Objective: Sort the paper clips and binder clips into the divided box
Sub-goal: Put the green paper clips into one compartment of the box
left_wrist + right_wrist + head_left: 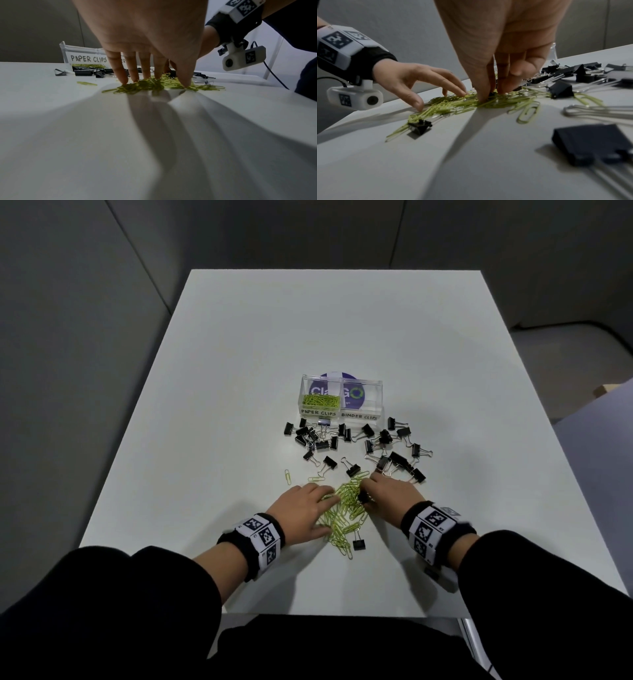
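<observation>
A pile of green paper clips point(344, 510) point(145, 85) point(452, 104) lies near the table's front. My left hand point(323, 510) point(171, 79) point(441, 100) rests on the pile's left side with straight, spread fingers. My right hand point(364, 493) point(491, 94) pinches a small black binder clip point(363, 497) point(491, 94) buried in the pile's right side. The clear divided box point(342, 414) point(82, 54) stands beyond; its left half, labelled PAPER CLIPS, holds green clips, and I see no clips in its BINDER CLIPS half. Several black binder clips point(368, 430) lie scattered before it.
One binder clip point(359, 543) point(419, 127) sits at the pile's near edge, a larger one point(583, 143) by my right wrist. Two stray paper clips point(287, 475) lie left of the pile. The white table point(239, 371) has bare room left, right and behind the box.
</observation>
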Tool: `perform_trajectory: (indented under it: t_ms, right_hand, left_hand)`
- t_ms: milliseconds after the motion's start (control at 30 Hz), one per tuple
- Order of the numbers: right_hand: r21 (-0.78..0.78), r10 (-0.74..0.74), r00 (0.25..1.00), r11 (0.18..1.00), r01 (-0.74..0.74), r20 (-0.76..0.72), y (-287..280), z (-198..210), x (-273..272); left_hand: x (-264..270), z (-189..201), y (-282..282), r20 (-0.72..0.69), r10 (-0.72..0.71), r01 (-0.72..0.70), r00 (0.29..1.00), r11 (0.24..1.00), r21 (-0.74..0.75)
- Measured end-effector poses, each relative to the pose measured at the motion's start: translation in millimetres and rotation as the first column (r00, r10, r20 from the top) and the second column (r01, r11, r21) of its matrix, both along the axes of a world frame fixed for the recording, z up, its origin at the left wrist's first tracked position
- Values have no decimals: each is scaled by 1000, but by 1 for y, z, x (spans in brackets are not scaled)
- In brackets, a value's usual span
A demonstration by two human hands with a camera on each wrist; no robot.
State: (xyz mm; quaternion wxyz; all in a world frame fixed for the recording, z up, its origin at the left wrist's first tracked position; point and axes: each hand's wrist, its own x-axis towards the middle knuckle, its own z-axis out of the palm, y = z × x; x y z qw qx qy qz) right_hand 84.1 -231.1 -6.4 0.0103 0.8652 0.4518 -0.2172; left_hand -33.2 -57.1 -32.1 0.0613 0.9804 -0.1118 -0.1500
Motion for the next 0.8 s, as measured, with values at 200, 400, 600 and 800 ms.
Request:
perform_trajectory:
  t_ms: [200,400,600,800]
  right_hand:
    - [29,92,995,995,-93,50,-3,1,-2]
    - [45,200,978,978,-202,53,-2,-2,-8]
    - [30,201,978,979,-203,62,0,1,-8]
    - [103,182,980,976,-190,78,2,10,11]
  left_hand:
    - [-10,1,12,92,35,-33,995,999,-30]
    - [-15,7,23,3,283,-282,959,959,-30]
    - [-23,2,15,-10,260,-260,966,960,-100]
    - [-22,-1,11,45,179,-176,983,982,-62]
